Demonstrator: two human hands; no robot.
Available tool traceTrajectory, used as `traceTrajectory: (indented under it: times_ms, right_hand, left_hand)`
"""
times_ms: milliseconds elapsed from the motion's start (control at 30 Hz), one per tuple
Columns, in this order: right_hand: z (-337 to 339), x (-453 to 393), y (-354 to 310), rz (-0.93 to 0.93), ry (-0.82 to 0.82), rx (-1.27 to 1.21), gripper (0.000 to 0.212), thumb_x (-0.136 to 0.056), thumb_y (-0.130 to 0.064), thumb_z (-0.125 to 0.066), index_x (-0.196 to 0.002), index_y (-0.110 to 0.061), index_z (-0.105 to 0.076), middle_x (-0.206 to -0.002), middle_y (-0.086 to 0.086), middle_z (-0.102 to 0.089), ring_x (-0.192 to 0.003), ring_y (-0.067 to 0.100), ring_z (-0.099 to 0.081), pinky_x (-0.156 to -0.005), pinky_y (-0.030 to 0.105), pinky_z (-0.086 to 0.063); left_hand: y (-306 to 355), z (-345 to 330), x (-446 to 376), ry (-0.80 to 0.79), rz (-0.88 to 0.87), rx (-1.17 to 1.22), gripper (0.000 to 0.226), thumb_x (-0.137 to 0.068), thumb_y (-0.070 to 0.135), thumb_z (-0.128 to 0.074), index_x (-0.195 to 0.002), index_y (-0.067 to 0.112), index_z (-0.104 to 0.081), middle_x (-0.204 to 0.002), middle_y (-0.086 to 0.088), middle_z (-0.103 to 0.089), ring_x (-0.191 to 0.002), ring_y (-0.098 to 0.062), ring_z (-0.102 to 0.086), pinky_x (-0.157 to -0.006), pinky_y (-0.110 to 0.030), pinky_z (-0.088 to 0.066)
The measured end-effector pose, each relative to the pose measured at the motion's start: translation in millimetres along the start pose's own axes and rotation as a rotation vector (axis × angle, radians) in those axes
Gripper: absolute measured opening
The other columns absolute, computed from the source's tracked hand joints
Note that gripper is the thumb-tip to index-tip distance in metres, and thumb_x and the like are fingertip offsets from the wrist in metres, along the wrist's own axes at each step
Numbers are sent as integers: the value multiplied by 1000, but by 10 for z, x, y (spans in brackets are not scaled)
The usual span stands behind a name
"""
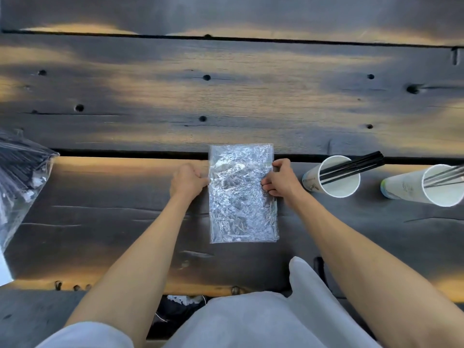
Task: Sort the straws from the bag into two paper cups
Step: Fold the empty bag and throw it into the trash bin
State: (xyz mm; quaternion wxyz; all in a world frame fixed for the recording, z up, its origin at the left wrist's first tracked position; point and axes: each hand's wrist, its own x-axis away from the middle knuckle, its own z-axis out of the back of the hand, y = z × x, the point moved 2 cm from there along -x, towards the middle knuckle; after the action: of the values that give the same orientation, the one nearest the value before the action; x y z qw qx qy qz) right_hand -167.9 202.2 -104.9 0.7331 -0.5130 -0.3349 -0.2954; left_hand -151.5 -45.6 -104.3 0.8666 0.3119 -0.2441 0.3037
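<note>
A flat, crumpled clear plastic bag (242,194) lies on the dark wooden table in front of me. My left hand (187,180) pinches its left edge and my right hand (278,178) pinches its right edge. To the right stand two white paper cups. The nearer cup (334,180) holds several black straws (354,167) that stick out to the upper right. The far-right cup (426,187) holds several thin grey straws (444,177). No straws show inside the flat bag.
At the left edge lies a larger clear bag (20,177) filled with several black straws. A gap between planks (125,153) runs across the table just past my hands. White paper (3,270) shows at the lower left.
</note>
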Motion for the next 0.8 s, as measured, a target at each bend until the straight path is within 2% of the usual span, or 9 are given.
traceTrajectory:
  times_ms: [100,200,267,367,533,700,800]
  right_hand:
    - [8,-15,20,11,-5,12,36,-94,-3,-42,-125,-17,-32,-88,13,-64,-68,21,-57,-57,32,-43]
    - [8,-17,28,15,-13,3,37,-92,-2,-42,-125,-17,-32,-88,13,-64,-65,19,-57,-56,31,-42]
    - [5,-19,26,13,-20,-2,38,-92,-1,-42,-125,-18,-32,-87,13,-64,-65,19,-57,-57,30,-43]
    - [12,-25,29,10,-29,-6,39,-91,-2,-42,-125,-19,-32,-87,12,-65,-65,18,-57,-58,30,-44]
    - [35,-28,44,17,-34,-20,40,-93,-3,-43,-128,-19,-33,-90,13,-66,-71,19,-60,-65,35,-45]
    - [51,-5,48,58,-12,-81,55,-94,0,-43,-141,-24,-27,-83,14,-67,-64,20,-59,-58,31,-46]
    - [85,6,63,34,-41,-117,53,-94,-2,-44,-141,-23,-30,-76,15,-66,-53,19,-56,-48,28,-45]
  left_hand:
    - [69,-19,9,-12,5,72,37,-80,15,-78,-58,18,-49,-64,-10,-70,-56,-24,-65,-70,-36,-59]
    - [112,-90,14,-108,53,254,29,-83,6,-75,-71,17,-51,-60,-8,-61,-35,-11,-50,-41,-21,-43]
    - [127,-102,-2,-191,122,438,25,-86,6,-74,-79,16,-52,-59,-7,-58,-30,-7,-45,-32,-16,-34]
    - [162,-67,-1,-294,171,564,16,-88,8,-73,-90,18,-60,-57,-4,-57,-35,-8,-46,-33,-17,-35]
    - [117,-10,-11,-433,166,362,11,-91,5,-68,-86,12,-62,-57,-3,-61,-36,-8,-50,-34,-17,-37]
    - [25,-9,37,-425,66,381,10,-96,4,-62,-87,9,-60,-67,-12,-66,-39,-7,-59,-40,-16,-47]
    - [-18,-3,61,-406,-14,380,12,-97,3,-59,-87,10,-61,-72,-12,-70,-47,-9,-62,-45,-16,-50]
